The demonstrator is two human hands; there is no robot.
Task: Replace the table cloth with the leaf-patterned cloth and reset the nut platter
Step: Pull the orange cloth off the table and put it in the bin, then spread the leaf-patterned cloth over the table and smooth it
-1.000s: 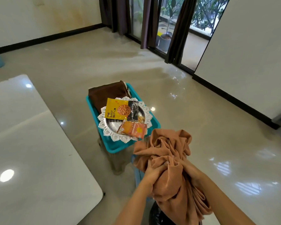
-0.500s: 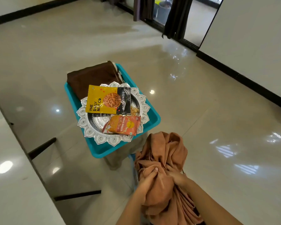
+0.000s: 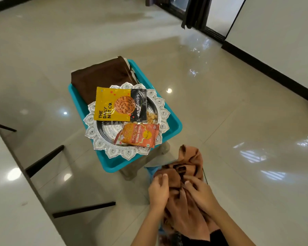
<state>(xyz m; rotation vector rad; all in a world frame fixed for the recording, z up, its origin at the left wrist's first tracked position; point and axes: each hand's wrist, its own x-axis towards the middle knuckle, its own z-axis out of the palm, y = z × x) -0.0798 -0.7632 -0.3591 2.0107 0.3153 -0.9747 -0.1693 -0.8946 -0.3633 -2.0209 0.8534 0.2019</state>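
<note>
Both hands hold a crumpled orange-brown cloth (image 3: 190,162) low in front of me. My left hand (image 3: 158,190) grips its left side and my right hand (image 3: 200,194) clutches the folds on the right. Under the bundle a bit of a blue container (image 3: 149,173) shows; the rest of it is hidden. Ahead, a teal tray (image 3: 114,166) on a stool holds a folded dark brown cloth (image 3: 100,79) and a silver scalloped platter (image 3: 90,119). On the platter lie a yellow almond packet (image 3: 112,103), an orange snack packet (image 3: 139,135) and some loose nuts (image 3: 151,117).
A bare white table (image 3: 7,201) fills the left edge, with its black frame bars (image 3: 84,209) showing beneath. Glossy tile floor (image 3: 238,121) stretches around the stool. A white wall with black skirting runs along the right, and dark curtains (image 3: 196,13) hang at the top.
The cloth bundle has dropped lower and closer to me, and both hands now sit on top of it. The view has tilted down and the tray looks nearer.
</note>
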